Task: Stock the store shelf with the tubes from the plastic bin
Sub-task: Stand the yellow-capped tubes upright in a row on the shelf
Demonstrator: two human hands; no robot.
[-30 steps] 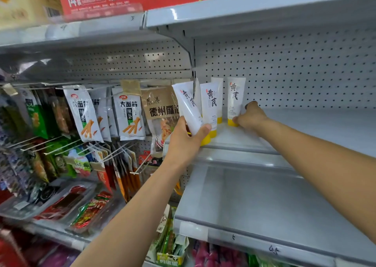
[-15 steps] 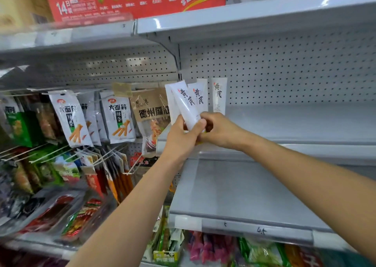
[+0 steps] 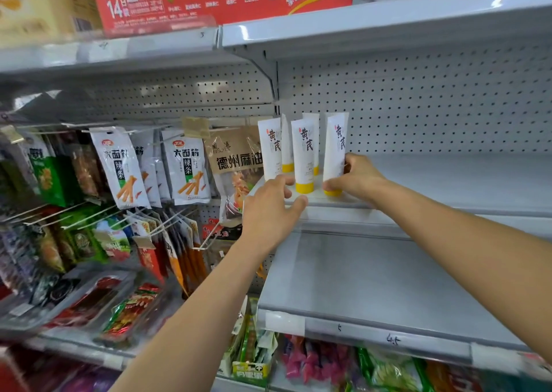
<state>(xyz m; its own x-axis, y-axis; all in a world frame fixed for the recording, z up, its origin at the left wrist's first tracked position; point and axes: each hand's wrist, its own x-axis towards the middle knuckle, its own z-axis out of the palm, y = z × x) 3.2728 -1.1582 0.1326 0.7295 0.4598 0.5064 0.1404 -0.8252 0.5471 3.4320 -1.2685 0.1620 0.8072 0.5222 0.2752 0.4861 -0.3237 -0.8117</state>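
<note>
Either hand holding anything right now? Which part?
Right hand grips the rightmost white plastic tube with yellow cap by its lower body. Left hand open, holding nothing.

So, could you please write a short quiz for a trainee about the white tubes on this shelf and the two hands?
1. True or false: the white plastic tubes stand cap-down on the grey metal shelf.
2. The left hand is open by the leftmost tube. What does the right hand do?
A. hangs idle
B. grips the rightmost tube
C. holds a snack packet
3. Fill in: the caps of the tubes are ____ in colour.
Key: 1 true; 2 B; 3 yellow.
</note>
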